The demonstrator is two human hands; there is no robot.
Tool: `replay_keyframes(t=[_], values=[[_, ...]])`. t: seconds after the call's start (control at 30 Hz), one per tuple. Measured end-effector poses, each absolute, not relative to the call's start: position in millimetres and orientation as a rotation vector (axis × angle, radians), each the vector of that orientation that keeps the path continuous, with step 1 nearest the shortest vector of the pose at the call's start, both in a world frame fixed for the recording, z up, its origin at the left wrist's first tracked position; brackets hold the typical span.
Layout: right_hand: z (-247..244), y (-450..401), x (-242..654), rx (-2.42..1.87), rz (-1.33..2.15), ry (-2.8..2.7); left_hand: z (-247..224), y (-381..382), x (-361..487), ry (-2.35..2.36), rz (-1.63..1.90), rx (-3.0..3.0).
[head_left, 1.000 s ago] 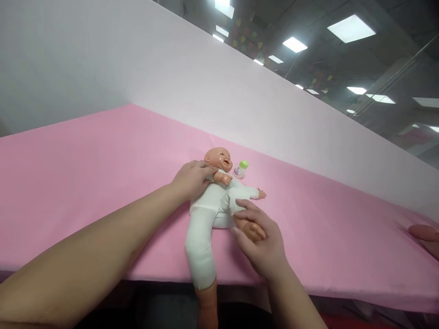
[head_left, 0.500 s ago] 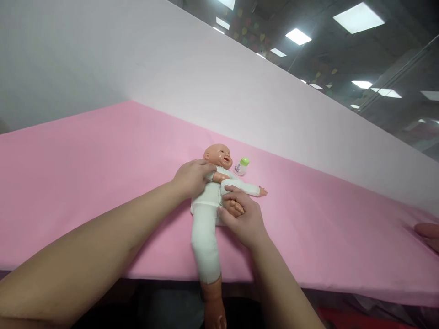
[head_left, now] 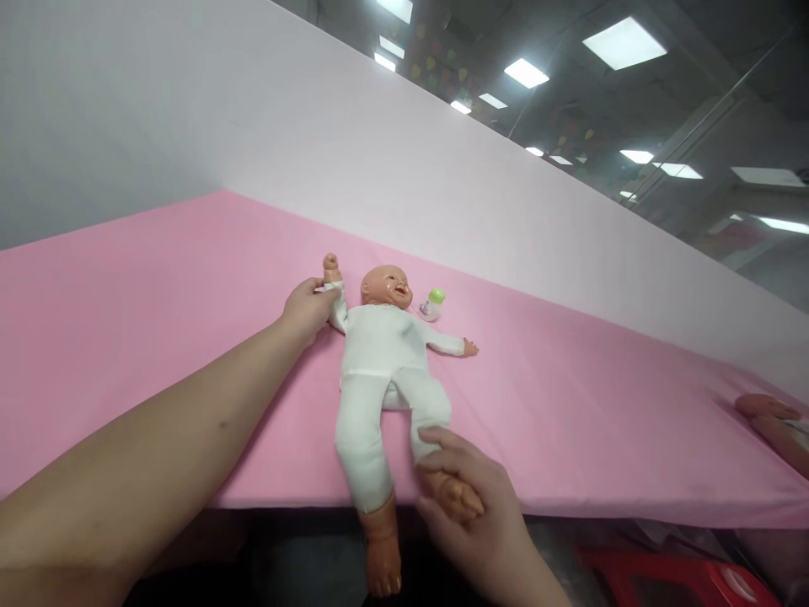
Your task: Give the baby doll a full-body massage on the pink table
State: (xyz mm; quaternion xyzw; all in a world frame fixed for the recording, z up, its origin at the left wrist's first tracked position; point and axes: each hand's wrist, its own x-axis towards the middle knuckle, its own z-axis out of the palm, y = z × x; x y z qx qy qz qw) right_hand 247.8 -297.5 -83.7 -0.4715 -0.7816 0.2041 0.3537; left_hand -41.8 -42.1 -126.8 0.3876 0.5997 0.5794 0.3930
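A baby doll [head_left: 385, 341] in white cloth lies on its back on the pink-covered table, its head toward the wall and its lower legs at the front edge. My left hand [head_left: 309, 308] is closed around the doll's sleeve just below its raised hand, at the left of the head. My right hand [head_left: 477, 497] grips the doll's other leg near the ankle, with the foot showing between thumb and fingers. The other leg hangs over the edge. Beside the doll's head lies a small baby bottle [head_left: 432, 304] with a green cap.
The pink table [head_left: 569, 405] runs along a pale wall [head_left: 379, 152]. At the far right lies part of another doll [head_left: 771, 417]. Below the front edge on the right is a red plastic object [head_left: 676, 577].
My left hand has swung the doll's arm from across its chest out and up beside the head. My right hand has drawn the bent leg down, straightening it toward the table edge.
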Motion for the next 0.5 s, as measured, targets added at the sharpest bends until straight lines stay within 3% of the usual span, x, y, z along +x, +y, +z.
replay_keyframes(t=[0.27, 0.5], values=[[-97.1, -322.8, 240.0, -1.189, 0.607, -2.136, -135.9, -32.2, -51.9, 1.617, 1.415, 0.919], [-83.0, -311.2, 244.0, -1.153, 0.427, -2.078, -129.9, -47.4, -40.8, 1.626, 1.38, 1.593]])
